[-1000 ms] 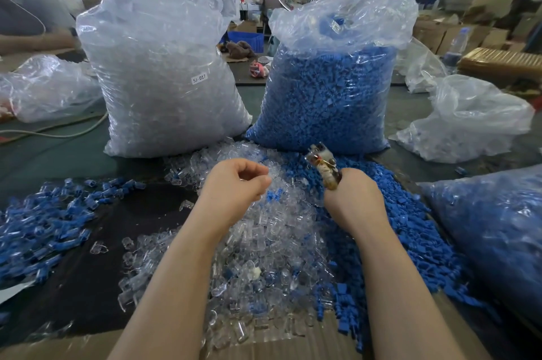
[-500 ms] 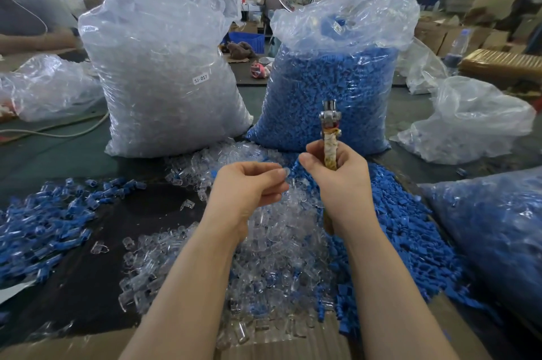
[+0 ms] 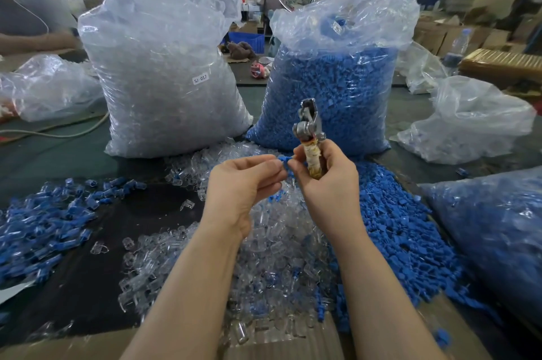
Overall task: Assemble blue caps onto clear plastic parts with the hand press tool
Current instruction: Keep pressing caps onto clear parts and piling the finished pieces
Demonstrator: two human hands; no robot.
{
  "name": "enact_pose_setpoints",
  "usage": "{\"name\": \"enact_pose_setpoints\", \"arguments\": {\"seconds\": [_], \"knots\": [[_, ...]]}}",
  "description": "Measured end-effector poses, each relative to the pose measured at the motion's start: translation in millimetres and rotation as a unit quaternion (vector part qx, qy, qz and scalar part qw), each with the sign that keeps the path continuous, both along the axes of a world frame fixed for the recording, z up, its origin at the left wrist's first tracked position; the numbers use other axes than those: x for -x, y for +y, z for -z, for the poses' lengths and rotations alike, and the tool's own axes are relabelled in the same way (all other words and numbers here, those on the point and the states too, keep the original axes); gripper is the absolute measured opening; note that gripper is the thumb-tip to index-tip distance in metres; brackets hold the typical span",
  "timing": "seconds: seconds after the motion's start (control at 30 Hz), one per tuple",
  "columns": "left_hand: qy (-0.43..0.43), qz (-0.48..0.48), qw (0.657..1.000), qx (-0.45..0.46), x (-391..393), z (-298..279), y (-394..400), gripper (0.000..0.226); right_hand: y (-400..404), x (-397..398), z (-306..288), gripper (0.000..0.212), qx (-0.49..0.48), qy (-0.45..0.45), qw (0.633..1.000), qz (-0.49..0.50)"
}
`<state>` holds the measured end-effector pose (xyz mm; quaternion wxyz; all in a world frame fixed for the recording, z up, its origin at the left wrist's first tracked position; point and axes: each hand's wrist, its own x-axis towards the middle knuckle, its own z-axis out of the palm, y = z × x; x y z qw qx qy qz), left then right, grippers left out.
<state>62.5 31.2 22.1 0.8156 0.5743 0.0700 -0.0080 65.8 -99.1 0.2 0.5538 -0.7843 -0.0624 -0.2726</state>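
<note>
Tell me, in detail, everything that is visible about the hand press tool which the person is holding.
The hand press tool stands nearly upright in the right hand, whose fingers curl round its handle. The handle looks wrapped in worn yellowish tape. Above the hand rises a bare metal head with a pivot joint and a narrow tip, in front of the bag of blue caps. The left hand pinches a small blue cap beside the handle; whether it touches the tool is unclear.

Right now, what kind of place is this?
Probably a factory workshop. Big bag of clear plastic parts, big bag of blue caps, stacked cardboard boxes behind, and a hand press tool in use.
</note>
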Motion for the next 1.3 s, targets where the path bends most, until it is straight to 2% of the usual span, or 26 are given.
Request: {"name": "enact_pose_setpoints", "arguments": {"seconds": [0.3, 0.43, 0.8, 1.03, 1.3], "knots": [[-0.113, -0.061, 0.975, -0.183, 2.6, 0.3, -2.8, 0.008, 4.0, 2.6, -0.8, 0.013, 0.033, -0.018, 0.999, 0.036], [-0.130, -0.067, 0.965, -0.219, 2.9, 0.8, -3.5, 0.008, 4.4, 3.1, -1.5, 0.016, 0.040, -0.011, 0.999, 0.031], [-0.132, -0.093, 0.962, -0.221, 0.5, 6.5, 0.1, 0.009, -4.6, 3.9, -11.2, 0.012, 0.035, 0.033, 0.996, -0.075], [-0.153, -0.102, 0.970, -0.161, -1.4, 4.3, 2.1, 0.015, -26.6, 3.9, -8.6, 0.011, 0.108, 0.169, 0.968, -0.153], [-0.171, -0.089, 0.971, -0.139, -3.4, 5.1, 6.4, 0.011, -26.9, 4.7, -6.9, 0.014, 0.111, 0.196, 0.956, -0.186]]}}
